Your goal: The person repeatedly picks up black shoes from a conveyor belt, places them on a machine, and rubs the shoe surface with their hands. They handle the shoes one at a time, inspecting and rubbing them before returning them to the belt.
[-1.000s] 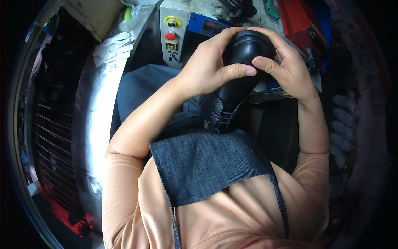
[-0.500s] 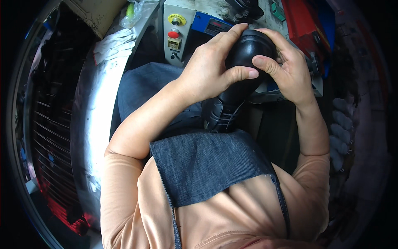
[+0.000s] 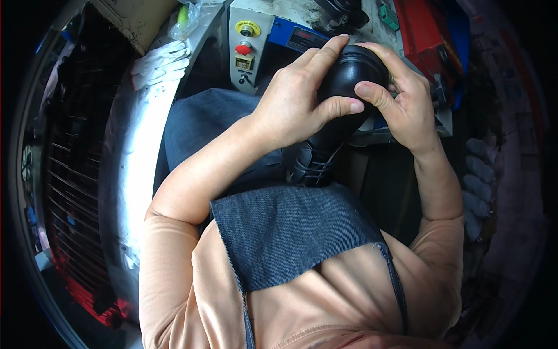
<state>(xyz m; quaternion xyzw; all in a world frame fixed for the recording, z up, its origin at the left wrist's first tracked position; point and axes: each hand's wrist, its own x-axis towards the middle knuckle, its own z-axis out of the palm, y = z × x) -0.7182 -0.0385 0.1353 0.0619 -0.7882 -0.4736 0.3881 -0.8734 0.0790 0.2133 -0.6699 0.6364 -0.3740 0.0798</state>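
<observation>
A black lace-up shoe is held between my two hands, its rounded toe pointing away from me and its laces nearer my lap. My left hand grips the shoe's left side, with the thumb lying across the upper and the fingers reaching along the toe edge. On the other side, my right hand wraps round the toe, thumb pressed on top. Both thumb tips come close together over the upper. The sole and the fingertips beneath it are hidden.
Beyond the shoe stands a machine with a control panel bearing a red button. White gloves lie on a metal surface at left. A red metal part rises at right. A dark denim apron covers my lap.
The shoe has shifted very slightly, its laced part moving a little to the right. Both hands keep nearly the same hold on it.
</observation>
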